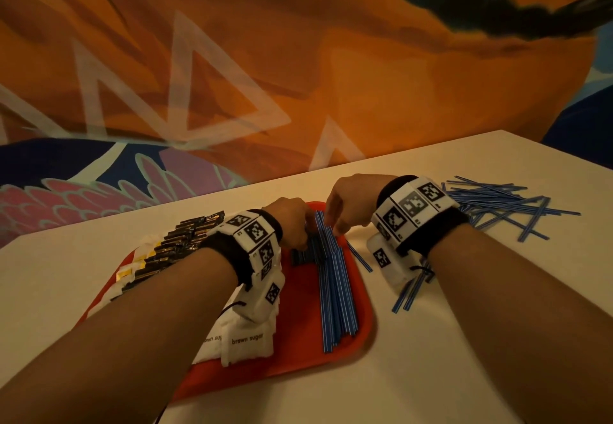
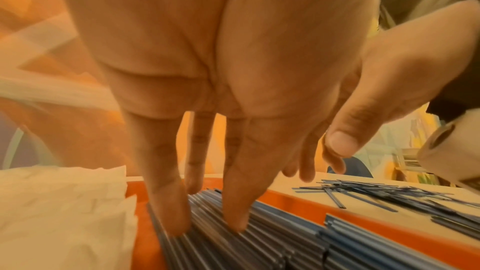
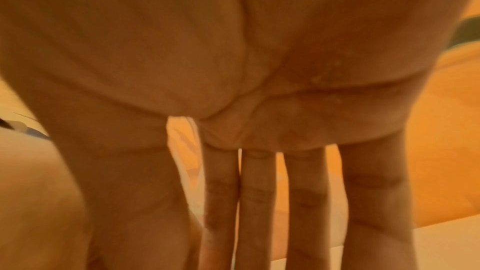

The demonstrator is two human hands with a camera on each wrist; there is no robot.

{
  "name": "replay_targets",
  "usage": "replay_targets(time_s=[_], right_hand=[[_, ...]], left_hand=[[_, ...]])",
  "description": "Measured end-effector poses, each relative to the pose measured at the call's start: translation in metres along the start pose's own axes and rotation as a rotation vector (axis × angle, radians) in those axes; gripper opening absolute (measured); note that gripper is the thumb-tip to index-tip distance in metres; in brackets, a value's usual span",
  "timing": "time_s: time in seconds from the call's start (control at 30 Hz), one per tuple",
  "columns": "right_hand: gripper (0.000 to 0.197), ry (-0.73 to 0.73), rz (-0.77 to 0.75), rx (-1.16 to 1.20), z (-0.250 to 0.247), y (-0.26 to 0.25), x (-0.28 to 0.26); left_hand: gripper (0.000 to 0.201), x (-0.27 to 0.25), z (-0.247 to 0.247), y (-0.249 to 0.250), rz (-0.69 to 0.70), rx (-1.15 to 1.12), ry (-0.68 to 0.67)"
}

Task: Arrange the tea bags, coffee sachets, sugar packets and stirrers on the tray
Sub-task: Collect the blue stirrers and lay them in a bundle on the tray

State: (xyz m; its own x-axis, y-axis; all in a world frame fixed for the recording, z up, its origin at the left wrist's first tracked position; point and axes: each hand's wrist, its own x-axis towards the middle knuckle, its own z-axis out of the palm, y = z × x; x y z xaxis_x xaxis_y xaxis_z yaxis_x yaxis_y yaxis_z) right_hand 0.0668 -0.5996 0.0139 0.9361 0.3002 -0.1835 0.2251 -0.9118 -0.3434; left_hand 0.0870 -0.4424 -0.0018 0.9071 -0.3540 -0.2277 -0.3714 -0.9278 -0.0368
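Both hands (image 1: 318,221) press thin blue stirrers (image 1: 335,291) on glossy red tray (image 1: 298,350).

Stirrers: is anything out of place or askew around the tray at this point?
Yes. A loose heap of blue stirrers lies criss-crossed on the table right of the red tray, and a few strays sit under the right wrist. The bundle on the tray lies parallel, both hands at its far end.

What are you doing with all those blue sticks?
A person is tidying blue stirrers into a neat row on a red tray. Both the left hand and the right hand press straight fingers on the far end. Brown sugar packets and dark sachets already sit there. A loose pile of stirrers waits on the table.
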Motion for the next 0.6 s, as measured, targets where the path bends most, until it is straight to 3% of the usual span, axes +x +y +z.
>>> replay_targets(time_s=[0.1, 0.23, 0.33, 0.47, 0.6], right_hand=[[0.026, 0.004, 0.003, 0.011, -0.001, 0.0, -0.002], [0.024, 0.06, -0.016, 0.101, -0.013, 0.001, -0.015], [0.022, 0.134, 0.01, 0.235, -0.031, 0.016, -0.033], [0.02, 0.178, 0.179, 0.281, -0.051, 0.05, -0.056], [0.025, 0.164, 0.393, 0.0, -0.037, 0.1, -0.068]], left_hand=[[0.041, -0.003, 0.0, 0.0, -0.007, 0.006, -0.021], [0.034, -0.01, -0.018, 0.009, -0.012, -0.038, 0.058], [0.035, -0.017, -0.04, 0.028, 0.015, -0.185, 0.066], [0.042, -0.019, -0.054, 0.071, 0.074, -0.222, 0.037], [0.049, -0.017, -0.052, 0.119, 0.152, -0.15, -0.1]])
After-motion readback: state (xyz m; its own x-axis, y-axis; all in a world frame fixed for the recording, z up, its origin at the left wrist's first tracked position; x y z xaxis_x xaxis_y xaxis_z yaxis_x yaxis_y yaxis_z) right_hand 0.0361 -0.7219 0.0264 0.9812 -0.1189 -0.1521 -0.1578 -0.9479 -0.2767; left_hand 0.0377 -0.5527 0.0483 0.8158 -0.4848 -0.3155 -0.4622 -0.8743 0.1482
